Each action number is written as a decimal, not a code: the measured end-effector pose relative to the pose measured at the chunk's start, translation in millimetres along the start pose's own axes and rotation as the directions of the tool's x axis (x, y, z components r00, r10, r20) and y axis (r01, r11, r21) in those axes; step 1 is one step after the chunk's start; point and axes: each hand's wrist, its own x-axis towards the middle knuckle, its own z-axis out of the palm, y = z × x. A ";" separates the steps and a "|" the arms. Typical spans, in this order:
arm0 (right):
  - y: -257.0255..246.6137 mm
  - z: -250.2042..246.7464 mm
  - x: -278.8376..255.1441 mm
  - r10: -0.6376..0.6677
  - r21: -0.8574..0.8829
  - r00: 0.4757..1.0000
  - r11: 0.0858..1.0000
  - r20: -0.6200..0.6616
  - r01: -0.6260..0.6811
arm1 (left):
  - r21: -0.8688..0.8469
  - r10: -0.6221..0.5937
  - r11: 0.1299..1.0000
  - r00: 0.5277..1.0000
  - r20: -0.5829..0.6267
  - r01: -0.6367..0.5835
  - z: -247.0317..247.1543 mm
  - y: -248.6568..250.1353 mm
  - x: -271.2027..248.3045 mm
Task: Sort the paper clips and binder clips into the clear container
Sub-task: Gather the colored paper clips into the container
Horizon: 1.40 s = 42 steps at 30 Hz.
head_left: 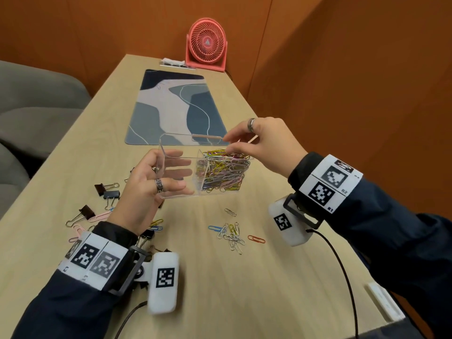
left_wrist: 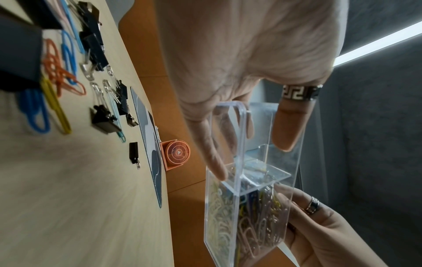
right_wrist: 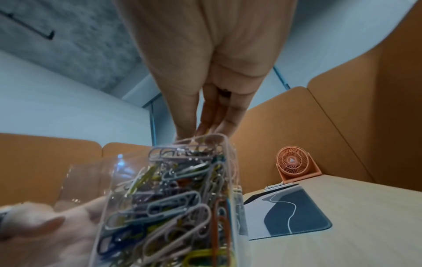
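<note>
My left hand (head_left: pixel 171 172) holds the clear container (head_left: pixel 171 138) up off the table, thumb in the empty left compartment and fingers under the base. The right compartment is packed with coloured paper clips (head_left: pixel 225 172). My right hand (head_left: pixel 227 144) is at the top of that compartment, its fingertips (right_wrist: pixel 205 130) bunched together and pinching what looks like a yellow paper clip. A loose heap of paper clips (head_left: pixel 232 234) lies on the table below. Black binder clips (head_left: pixel 107 192) and more paper clips lie at the left, partly hidden by my left arm.
The wooden table (head_left: pixel 244 289) runs along an orange partition on the right. A patterned desk mat (head_left: pixel 176 106) lies beyond the container, with a coral desk fan (head_left: pixel 206 45) at the far end. A grey sofa (head_left: pixel 31 106) stands to the left.
</note>
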 end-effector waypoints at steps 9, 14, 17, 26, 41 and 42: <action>10.4 3.6 -1.7 0.031 -0.010 0.998 1.000 0.054 -0.030 | 0.012 -0.001 1.000 1.000 0.000 0.001 0.6 -2.4 0.5; 8.6 3.7 -2.4 0.011 0.057 0.998 0.998 -0.063 -0.007 | 0.019 0.005 1.000 1.000 -0.008 -0.005 -1.1 -1.9 0.3; 16.2 0.5 -11.2 0.071 0.093 0.968 0.994 -0.242 -0.050 | 0.024 0.016 1.000 1.000 -0.023 -0.016 -3.0 -0.8 0.5; 60.3 28.2 -70.5 0.338 -0.133 0.694 0.934 0.635 -0.333 | 0.010 0.022 1.000 0.999 -0.040 -0.022 -4.1 0.7 1.3; 42.7 57.5 -83.2 0.380 0.032 0.731 0.876 0.566 -0.481 | 0.029 0.021 0.999 0.999 -0.038 -0.020 -3.8 0.7 1.0; 41.5 60.4 -82.8 0.415 0.019 0.722 0.861 0.553 -0.509 | 0.028 0.021 0.999 0.999 -0.037 -0.019 -3.7 0.7 0.9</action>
